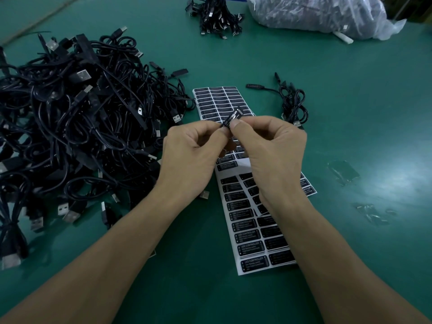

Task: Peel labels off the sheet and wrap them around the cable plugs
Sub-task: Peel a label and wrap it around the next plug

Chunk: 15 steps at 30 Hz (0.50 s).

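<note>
A slim black cable plug [233, 117] with an "LED CONTROLLER" label around it is held above the label sheets. My left hand [194, 155] pinches its near end and my right hand [268, 148] pinches it from the right, thumbs meeting at the plug. Its cable is hidden behind my hands. Under my hands lie two white sheets of black labels: a far label sheet [217, 101] and a near label sheet [247, 230], the near one with bare spots where labels are gone.
A big heap of black USB cables [77, 127] fills the left of the green table [350, 113]. One coiled cable [292, 106] lies right of the sheets. A tied cable bundle [217, 17] and a full plastic bag [315, 12] sit at the back. Clear film scraps [343, 171] lie to the right.
</note>
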Motion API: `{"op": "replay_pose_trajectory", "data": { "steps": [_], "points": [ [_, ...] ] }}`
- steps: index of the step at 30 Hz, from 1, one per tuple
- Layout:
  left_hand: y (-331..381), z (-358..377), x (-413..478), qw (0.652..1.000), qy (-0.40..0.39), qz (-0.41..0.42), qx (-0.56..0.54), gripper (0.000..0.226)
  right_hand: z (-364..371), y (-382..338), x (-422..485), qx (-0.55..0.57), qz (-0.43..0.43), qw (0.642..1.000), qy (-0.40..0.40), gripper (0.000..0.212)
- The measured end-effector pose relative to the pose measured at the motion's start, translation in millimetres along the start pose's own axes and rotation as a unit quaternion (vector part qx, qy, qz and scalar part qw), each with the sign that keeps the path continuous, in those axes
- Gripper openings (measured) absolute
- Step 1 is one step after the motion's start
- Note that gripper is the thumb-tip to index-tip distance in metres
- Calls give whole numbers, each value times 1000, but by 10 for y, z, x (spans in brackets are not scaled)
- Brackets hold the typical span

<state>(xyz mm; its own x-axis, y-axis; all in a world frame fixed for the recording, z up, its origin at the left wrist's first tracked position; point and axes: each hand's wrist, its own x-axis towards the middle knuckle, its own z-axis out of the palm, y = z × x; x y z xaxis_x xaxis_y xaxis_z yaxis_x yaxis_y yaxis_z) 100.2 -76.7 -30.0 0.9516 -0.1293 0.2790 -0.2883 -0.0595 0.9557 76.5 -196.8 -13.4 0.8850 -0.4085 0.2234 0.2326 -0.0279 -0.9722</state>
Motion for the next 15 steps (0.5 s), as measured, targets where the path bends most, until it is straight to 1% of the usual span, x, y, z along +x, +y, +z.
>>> {"op": "replay_pose_trajectory", "data": {
  "steps": [12, 15],
  "points": [
    [0, -8, 5, 1000, -7, 12, -15, 19, -38, 28, 19, -10, -14, 1000, 4, 8],
    [-5, -10, 2, 1000, -5, 11, -19, 20, -38, 42, 23, -10, -16, 1000, 8, 10]
  ]
}}
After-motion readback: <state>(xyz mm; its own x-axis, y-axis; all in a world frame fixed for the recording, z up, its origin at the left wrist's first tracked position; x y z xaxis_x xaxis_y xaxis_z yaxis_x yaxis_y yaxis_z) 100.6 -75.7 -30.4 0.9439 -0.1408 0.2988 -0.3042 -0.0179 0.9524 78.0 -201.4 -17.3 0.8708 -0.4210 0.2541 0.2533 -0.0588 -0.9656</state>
